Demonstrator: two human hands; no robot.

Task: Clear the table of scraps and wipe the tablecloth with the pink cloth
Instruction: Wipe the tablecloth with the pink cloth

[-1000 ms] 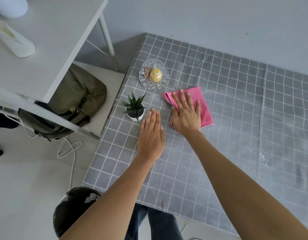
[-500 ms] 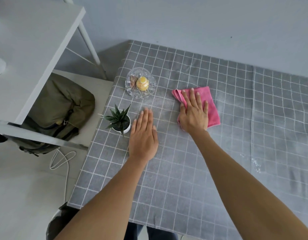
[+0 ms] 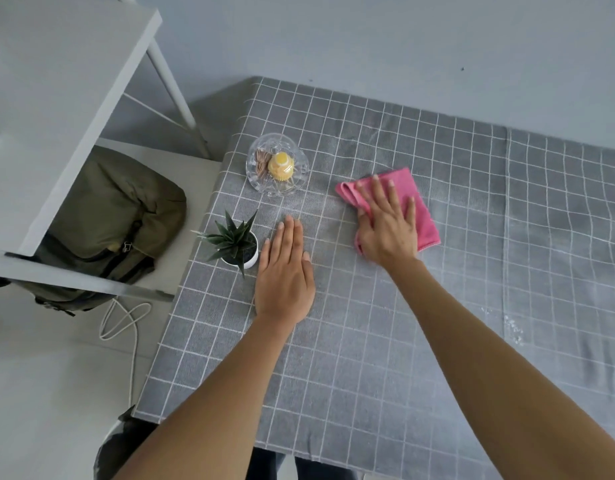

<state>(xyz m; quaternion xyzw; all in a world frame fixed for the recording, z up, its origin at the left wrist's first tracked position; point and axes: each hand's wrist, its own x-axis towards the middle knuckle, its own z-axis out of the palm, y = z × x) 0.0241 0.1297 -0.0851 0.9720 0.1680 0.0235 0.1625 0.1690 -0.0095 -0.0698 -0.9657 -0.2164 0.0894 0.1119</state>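
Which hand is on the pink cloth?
The right hand, pressing flat on the folded pink cloth; the left hand lies on bare grey checked tablecloth.

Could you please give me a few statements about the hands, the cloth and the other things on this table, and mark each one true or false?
1. The right hand presses flat on the folded pink cloth. True.
2. The left hand grips the small green succulent in its white pot. False: it lies flat on the grey checked tablecloth, beside the pot.
3. The clear glass dish holds a yellow cupcake-shaped thing. True.
4. The pink cloth covers the glass dish. False: they lie apart, the cloth to the dish's right.
5. White specks lie on the tablecloth to the right of the right forearm. True.
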